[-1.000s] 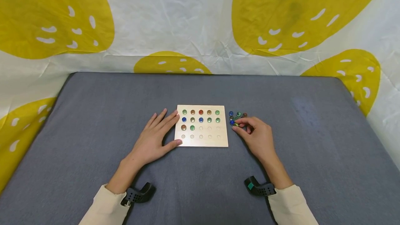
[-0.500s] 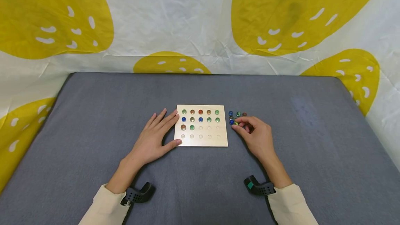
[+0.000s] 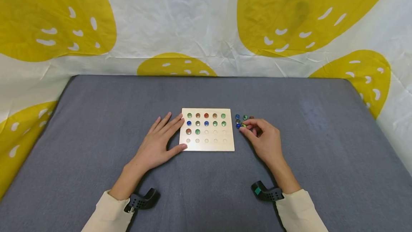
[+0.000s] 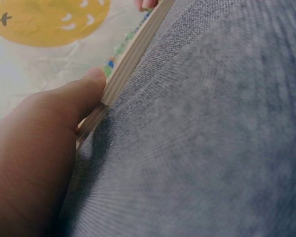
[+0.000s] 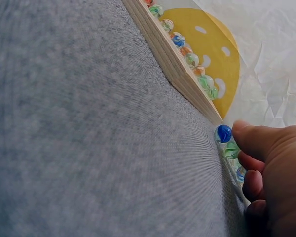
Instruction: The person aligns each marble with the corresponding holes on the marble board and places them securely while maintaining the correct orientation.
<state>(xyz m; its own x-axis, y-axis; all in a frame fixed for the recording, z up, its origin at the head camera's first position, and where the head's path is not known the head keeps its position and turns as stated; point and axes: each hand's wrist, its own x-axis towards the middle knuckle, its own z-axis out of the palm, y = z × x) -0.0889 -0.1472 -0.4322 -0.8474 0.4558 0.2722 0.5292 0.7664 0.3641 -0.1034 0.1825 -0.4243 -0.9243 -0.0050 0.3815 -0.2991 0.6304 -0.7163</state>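
Observation:
A pale wooden board (image 3: 206,146) with rows of round hollows lies flat on the grey cloth. Glass marbles sit in its two far rows, and a brown marble (image 3: 188,131) and a green marble (image 3: 197,131) in the third. My left hand (image 3: 158,142) rests on the board's left edge with fingers spread; the thumb (image 4: 91,89) shows against that edge in the left wrist view. Just right of the board, my right hand (image 3: 265,139) pinches a yellow-green marble (image 3: 243,125) between thumb and index finger. A blue marble (image 5: 223,133) lies by the thumb tip.
Several loose marbles are grouped beyond the right fingertips, among them a blue marble (image 3: 237,116) and a green marble (image 3: 245,117); the hand partly hides the group. Grey cloth (image 3: 206,196) covers the table. A white curtain with yellow shapes (image 3: 177,64) hangs behind it.
The right thumb and index finger have shifted slightly away from me, with the yellow-green marble between them. My left hand and the board stay as they were.

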